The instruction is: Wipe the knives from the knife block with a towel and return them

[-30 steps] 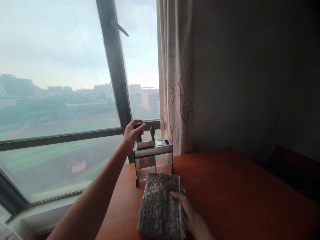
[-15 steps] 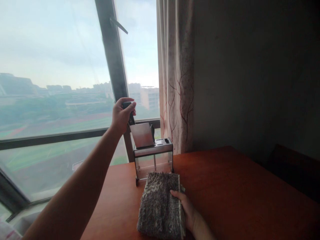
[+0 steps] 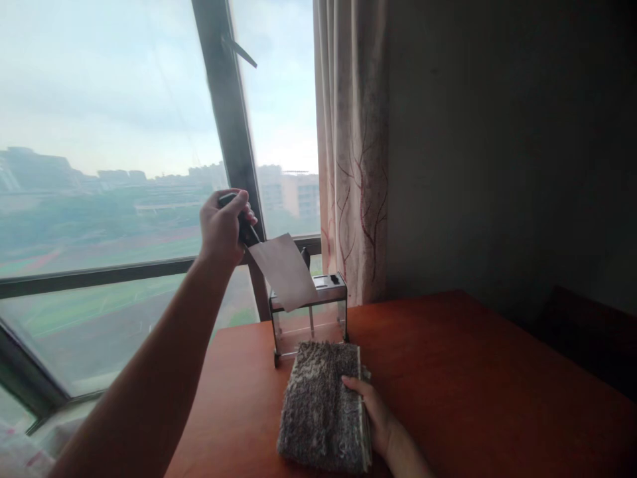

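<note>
Two hands of ours show; the left hand is clamped around the black handle of a cleaver; the right hand grips the right edge of a shaggy grey cloth, thumb on top, fingers hidden; the cleaver runs right and down from the left hand, its long axis slanting from handle to blade; the left hand is on it, the right well apart on the near side; we see the blade across the left end of the clear knife holder, but cannot tell whether they touch; the holder stands on the reddish table, on the cloth's far side; compared with half a second ago, our left hand is farther left and the blade tilts more.
</note>
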`<state>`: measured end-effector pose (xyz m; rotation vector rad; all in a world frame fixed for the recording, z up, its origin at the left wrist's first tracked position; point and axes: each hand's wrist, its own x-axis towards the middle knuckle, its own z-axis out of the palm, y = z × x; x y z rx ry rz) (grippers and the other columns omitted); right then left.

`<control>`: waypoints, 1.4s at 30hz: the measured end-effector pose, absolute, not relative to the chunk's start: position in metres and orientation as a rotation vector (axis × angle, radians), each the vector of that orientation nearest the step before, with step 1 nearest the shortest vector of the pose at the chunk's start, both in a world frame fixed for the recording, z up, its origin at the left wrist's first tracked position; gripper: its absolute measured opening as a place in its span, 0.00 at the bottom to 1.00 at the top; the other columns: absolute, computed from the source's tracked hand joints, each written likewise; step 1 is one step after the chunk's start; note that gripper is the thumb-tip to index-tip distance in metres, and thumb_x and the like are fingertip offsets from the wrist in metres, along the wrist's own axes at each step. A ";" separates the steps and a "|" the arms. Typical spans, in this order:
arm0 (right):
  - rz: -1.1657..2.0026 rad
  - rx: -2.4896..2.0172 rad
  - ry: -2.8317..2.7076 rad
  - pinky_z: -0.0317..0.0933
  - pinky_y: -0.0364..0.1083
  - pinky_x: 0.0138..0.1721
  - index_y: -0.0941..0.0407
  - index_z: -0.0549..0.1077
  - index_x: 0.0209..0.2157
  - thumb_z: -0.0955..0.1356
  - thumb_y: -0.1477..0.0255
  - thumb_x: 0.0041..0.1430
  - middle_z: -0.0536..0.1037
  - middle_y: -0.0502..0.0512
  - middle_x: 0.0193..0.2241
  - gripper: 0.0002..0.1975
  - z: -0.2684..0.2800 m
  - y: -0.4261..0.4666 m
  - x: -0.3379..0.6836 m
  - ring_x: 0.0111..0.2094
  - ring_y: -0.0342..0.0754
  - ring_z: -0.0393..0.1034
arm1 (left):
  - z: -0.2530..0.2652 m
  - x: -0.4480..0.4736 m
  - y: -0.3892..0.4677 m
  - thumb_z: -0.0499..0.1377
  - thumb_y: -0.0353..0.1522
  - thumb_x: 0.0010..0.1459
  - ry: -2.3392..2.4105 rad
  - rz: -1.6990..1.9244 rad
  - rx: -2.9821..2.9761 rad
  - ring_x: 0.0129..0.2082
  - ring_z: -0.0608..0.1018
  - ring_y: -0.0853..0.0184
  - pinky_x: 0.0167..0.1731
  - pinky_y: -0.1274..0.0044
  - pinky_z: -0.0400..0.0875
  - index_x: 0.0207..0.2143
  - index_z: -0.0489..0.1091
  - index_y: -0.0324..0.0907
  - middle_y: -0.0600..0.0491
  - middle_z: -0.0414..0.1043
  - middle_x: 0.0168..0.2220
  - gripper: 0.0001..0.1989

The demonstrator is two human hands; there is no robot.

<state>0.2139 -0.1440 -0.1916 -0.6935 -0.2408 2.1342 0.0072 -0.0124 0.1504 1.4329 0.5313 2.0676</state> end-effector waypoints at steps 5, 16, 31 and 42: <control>2.122 -0.675 -0.253 0.65 0.51 0.44 0.64 0.76 0.34 0.68 0.65 0.54 0.81 0.63 0.28 0.15 -0.195 -0.143 0.213 0.34 0.55 0.77 | 0.115 0.003 -0.023 0.66 0.29 0.44 0.724 2.133 1.331 0.16 0.67 0.73 0.17 0.81 0.64 0.30 0.69 0.39 0.60 0.65 0.17 0.09; 2.092 -0.605 -0.286 0.64 0.52 0.47 0.64 0.77 0.38 0.67 0.65 0.54 0.82 0.63 0.32 0.16 -0.183 -0.149 0.213 0.39 0.56 0.77 | 0.063 -0.012 -0.048 0.67 0.27 0.44 0.599 1.933 0.979 0.20 0.67 0.75 0.21 0.83 0.65 0.30 0.68 0.40 0.60 0.64 0.21 0.11; 1.967 -0.420 -0.392 0.60 0.56 0.52 0.60 0.74 0.47 0.70 0.63 0.51 0.80 0.63 0.42 0.23 -0.164 -0.157 0.219 0.46 0.59 0.73 | -0.066 -0.032 -0.062 0.49 0.22 0.63 0.698 1.697 0.131 0.14 0.64 0.79 0.18 0.86 0.65 0.22 0.57 0.39 0.61 0.56 0.18 0.15; 1.943 -0.492 -0.331 0.58 0.57 0.53 0.60 0.76 0.45 0.66 0.60 0.52 0.81 0.62 0.40 0.23 -0.168 -0.153 0.222 0.47 0.60 0.73 | -0.059 -0.028 -0.083 0.48 0.22 0.63 0.551 1.595 0.057 0.15 0.65 0.77 0.18 0.84 0.66 0.28 0.62 0.38 0.59 0.58 0.20 0.11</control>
